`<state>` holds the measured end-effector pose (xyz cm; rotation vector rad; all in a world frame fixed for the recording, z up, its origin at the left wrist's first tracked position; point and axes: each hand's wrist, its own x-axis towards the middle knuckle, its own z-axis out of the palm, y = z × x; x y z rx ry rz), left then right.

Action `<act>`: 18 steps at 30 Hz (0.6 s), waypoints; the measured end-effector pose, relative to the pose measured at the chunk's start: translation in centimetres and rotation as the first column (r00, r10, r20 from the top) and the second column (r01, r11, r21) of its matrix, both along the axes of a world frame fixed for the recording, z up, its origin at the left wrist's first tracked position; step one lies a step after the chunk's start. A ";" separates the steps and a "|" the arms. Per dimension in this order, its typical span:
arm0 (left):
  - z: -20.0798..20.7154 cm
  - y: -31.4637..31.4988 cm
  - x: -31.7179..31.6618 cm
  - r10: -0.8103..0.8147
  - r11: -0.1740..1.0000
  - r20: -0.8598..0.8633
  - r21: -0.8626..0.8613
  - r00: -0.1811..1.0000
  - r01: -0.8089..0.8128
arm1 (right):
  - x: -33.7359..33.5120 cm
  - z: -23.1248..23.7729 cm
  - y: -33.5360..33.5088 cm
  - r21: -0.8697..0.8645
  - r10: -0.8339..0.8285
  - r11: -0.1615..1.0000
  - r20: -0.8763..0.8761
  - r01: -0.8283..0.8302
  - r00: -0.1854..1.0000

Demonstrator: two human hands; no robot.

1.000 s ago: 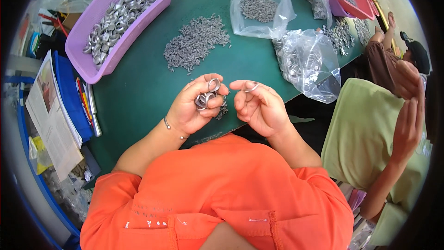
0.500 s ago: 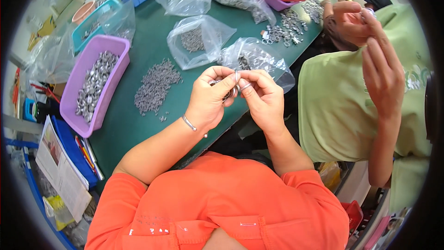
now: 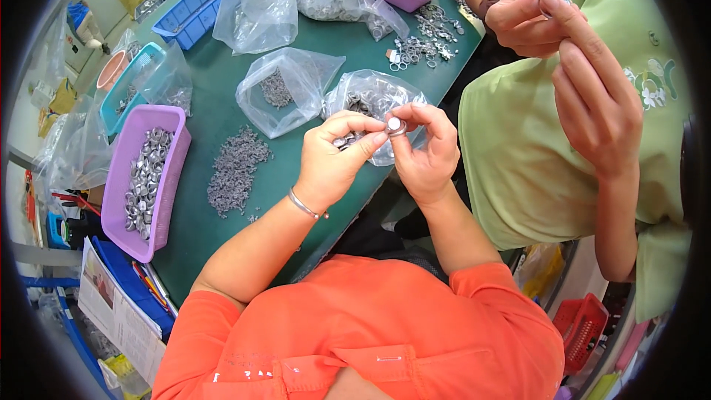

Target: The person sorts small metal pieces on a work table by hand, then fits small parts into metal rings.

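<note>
Over the table's near edge, my two hands meet at the fingertips. My right hand [image 3: 428,152] pinches a silver ring [image 3: 395,127] whose round flat face shows pale. Thumb and forefinger of my left hand [image 3: 329,159] close together at that ring's side; whether they grip a tiny part there is too small to tell. Several more silver metal rings [image 3: 342,141] are tucked in the curled fingers of my left hand. Just beyond my hands lies a clear bag [image 3: 381,92] of metal pieces. A loose heap of small grey parts [image 3: 235,170] lies to the left.
A purple tray [image 3: 181,159] of metal rings stands at left, by a teal tray [image 3: 153,55] and blue basket [image 3: 194,11]. An open clear bag [image 3: 296,100] lies mid-table. At right, a co-worker in a green shirt [image 3: 533,155] holds a small piece up near my right arm.
The ring in my right fingers has turned, so its round pale face now shows. My view has shifted, and the table things appear further left. The co-worker's hands are still raised.
</note>
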<state>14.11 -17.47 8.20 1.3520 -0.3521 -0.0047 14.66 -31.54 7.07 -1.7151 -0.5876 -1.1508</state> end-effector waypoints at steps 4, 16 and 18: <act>-0.8 0.0 0.4 0.035 0.999 0.100 0.037 0.994 -0.038 | 0.4 -0.5 0.0 0.027 0.058 0.998 0.074 -0.060 0.996; 0.3 -0.6 2.2 -0.470 0.621 -0.594 -0.748 0.653 -0.233 | 0.2 -0.3 -2.0 0.964 0.926 0.251 -0.214 -0.083 0.312; 0.2 -0.9 2.2 -0.447 0.619 -0.630 -0.730 0.635 -0.288 | 0.3 0.0 -2.0 0.977 0.925 0.207 -0.211 0.044 0.315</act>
